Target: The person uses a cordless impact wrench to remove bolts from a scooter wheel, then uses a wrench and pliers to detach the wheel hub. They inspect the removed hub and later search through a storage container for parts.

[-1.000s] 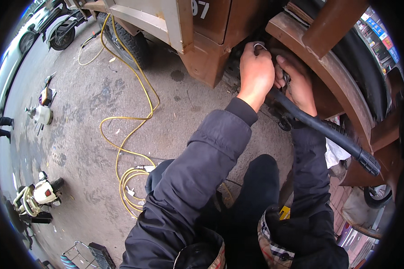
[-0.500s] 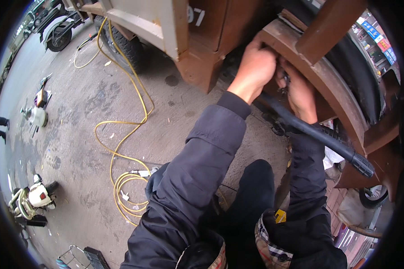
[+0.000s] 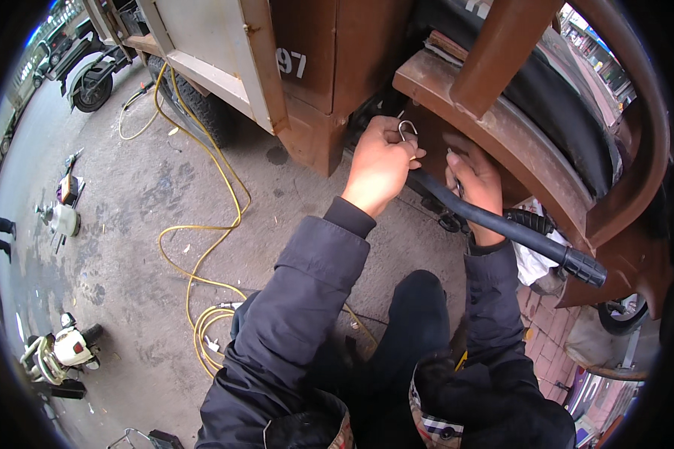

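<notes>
In front of the brown vehicle, my left hand [image 3: 376,163] pinches a thin silver metal hook [image 3: 408,126], its curved end standing up above the fingers. A short gap away to the right, my right hand [image 3: 481,187] has its fingers curled beneath the brown curved fender [image 3: 494,127]. Something small shows at its fingertips, too small and blurred to name. A black handlebar [image 3: 490,218] with a ribbed grip at its end passes between the hands and over my right wrist.
A yellow hose [image 3: 236,176] hangs off the vehicle and lies coiled on the pavement to the left. Brown metal bars [image 3: 502,60] rise above the fender. A large tyre [image 3: 195,101], parked two-wheelers and a white bottle [image 3: 64,221] are farther left.
Both hands have come down from under the fender and moved apart. The metal hook now shows in my left hand. The view has shifted somewhat.
</notes>
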{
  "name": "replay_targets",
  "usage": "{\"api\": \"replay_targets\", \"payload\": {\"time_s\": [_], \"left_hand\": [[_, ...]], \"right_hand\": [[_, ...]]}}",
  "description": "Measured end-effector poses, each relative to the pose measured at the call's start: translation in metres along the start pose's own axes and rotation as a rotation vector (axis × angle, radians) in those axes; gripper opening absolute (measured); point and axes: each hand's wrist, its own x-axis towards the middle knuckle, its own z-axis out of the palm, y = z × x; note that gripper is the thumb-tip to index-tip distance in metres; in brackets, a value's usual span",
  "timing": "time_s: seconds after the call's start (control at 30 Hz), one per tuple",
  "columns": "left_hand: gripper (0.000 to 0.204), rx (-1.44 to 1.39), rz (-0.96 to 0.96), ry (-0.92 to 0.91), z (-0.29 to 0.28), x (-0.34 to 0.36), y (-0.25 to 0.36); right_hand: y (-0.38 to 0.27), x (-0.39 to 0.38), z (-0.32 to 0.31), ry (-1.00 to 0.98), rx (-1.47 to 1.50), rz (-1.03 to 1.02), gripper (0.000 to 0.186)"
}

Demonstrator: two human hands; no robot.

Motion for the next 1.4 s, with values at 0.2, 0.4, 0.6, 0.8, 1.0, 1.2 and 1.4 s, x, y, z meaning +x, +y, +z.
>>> {"api": "replay_targets", "payload": {"time_s": [0.2,0.4,0.6,0.8,1.0,1.2,1.4], "left_hand": [[0.038,0.193,0.068,-0.010,-0.030,-0.034,-0.002],[0.040,0.239,-0.054,0.085,-0.048,-0.043,-0.012],[0.032,-0.030,-0.196,0.131,-0.058,-0.045,-0.032],[0.029,0.021,0.051,0.266,-0.049,-0.026,-0.074],[0.023,0.258,0.189,0.401,-0.044,-0.015,-0.100],[0.028,0.582,0.196,0.434,-0.050,-0.018,-0.101],[0.061,0.843,-0.007,0.295,-0.055,-0.042,-0.091]], "right_hand": [[0.029,-0.065,-0.023,-0.010,0.102,0.066,0.026],[0.057,-0.111,-0.022,0.014,0.185,0.264,0.027],[0.064,-0.130,-0.013,-0.020,0.200,0.320,0.028],[0.064,-0.138,-0.007,-0.029,0.195,0.325,0.027],[0.067,-0.143,-0.008,-0.035,0.204,0.323,0.027],[0.066,-0.145,-0.005,-0.038,0.214,0.355,0.024],[0.051,-0.138,0.014,-0.127,0.076,0.375,0.026]]}}
